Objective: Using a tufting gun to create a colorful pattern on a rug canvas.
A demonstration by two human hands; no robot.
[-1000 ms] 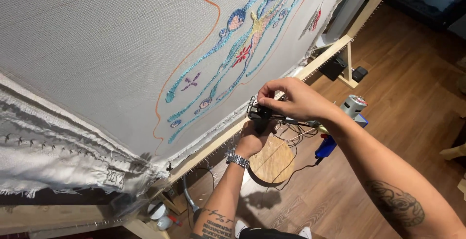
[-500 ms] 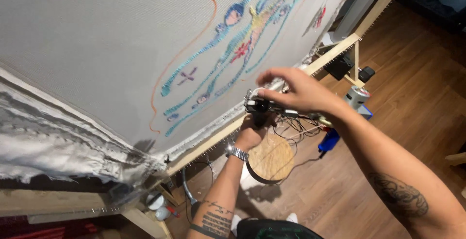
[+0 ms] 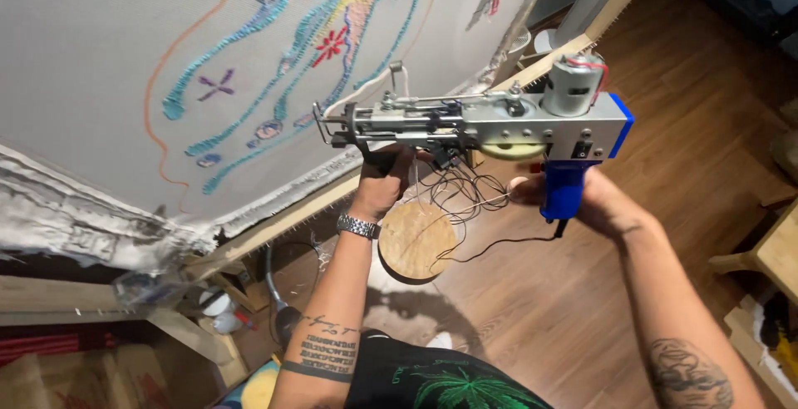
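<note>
Left hand clenched on tufting gun front grip; right hand grasping blue handle.

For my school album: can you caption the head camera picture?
Two hands, left and right, hold a blue tufting gun beside a colourful stretched cloth.

No screens, signs or labels anywhere in view. At the lower right edge, on the wood floor, what looks like an open tan cardboard box, cut off by the picture's border, contents unclear. Low at left, under the wooden frame, small white tubs, too dim to tell more.
</note>
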